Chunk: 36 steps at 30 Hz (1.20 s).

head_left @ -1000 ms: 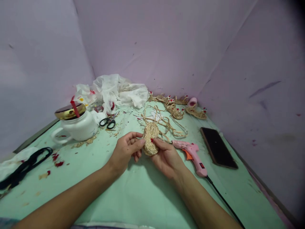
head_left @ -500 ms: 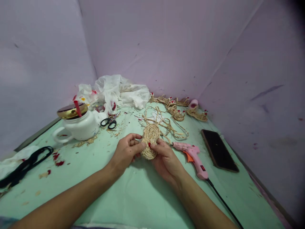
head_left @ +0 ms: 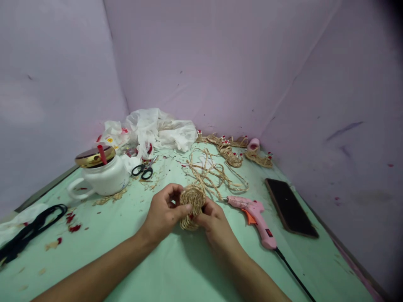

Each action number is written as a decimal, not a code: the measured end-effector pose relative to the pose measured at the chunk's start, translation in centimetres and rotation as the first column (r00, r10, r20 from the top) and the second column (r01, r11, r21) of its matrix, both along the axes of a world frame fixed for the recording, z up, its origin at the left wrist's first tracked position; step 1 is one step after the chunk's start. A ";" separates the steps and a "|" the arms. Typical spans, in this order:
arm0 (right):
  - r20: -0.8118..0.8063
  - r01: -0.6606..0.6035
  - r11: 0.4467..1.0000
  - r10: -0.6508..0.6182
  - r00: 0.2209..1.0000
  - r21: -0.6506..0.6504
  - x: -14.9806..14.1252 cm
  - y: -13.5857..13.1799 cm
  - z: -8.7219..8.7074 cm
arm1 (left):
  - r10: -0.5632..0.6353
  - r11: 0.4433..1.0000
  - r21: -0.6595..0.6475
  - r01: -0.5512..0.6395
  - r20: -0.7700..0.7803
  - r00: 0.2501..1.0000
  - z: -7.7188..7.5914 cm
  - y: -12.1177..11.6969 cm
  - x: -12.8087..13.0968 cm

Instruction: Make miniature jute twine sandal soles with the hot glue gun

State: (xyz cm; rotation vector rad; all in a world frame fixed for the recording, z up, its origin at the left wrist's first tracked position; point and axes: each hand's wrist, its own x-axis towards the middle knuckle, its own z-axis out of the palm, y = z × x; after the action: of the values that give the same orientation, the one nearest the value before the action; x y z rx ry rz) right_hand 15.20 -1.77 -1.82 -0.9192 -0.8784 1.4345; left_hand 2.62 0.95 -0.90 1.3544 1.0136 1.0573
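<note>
Between my hands is a small coiled sole of braided straw (head_left: 192,199), shaped like a figure eight, with a red spot near its middle. My left hand (head_left: 166,212) is closed on its left edge, thumb on top. My right hand (head_left: 214,218) grips the lower right side, its thumb beside the red spot; the fingers beneath are partly hidden. Loose straw cord (head_left: 220,173) lies in tangled loops just behind the sole. A pink glue gun (head_left: 252,207) with an orange trigger rests right of my right hand, its nozzle pointing left.
Black-handled scissors (head_left: 144,170) and a white mug (head_left: 105,178) with a gold lid stand left. Crumpled white plastic (head_left: 160,128) lies at the back. Several small straw slippers (head_left: 233,157) sit by the wall. A phone (head_left: 291,207) lies right; black cord (head_left: 31,230) far left.
The straw sole has tilted, so it looks shorter, and both hands have moved slightly down and left with it. The whole view has shifted a little. Both hands keep their hold.
</note>
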 end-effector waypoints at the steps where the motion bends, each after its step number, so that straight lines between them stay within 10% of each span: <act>1: 0.015 0.023 1.000 -0.023 1.000 0.007 0.1 -0.1 0.2 | -0.033 0.999 -0.013 0.034 0.024 0.999 0.0 -0.1 0.0; 18: 0.111 0.159 0.985 -0.165 0.980 0.067 0.5 -0.6 1.2 | -0.123 0.985 0.104 0.138 -0.133 0.983 0.9 -0.7 -0.5; 36: 0.022 -0.074 0.996 0.075 0.997 -0.039 0.8 -0.1 0.2 | 0.122 0.907 -0.402 0.122 0.529 0.840 0.5 1.1 -0.1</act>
State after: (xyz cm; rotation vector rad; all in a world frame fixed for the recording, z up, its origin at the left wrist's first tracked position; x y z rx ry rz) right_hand 15.97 -1.87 -1.62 -0.9416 -0.9139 1.5119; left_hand 2.49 2.01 -0.36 0.6345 0.7457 1.0610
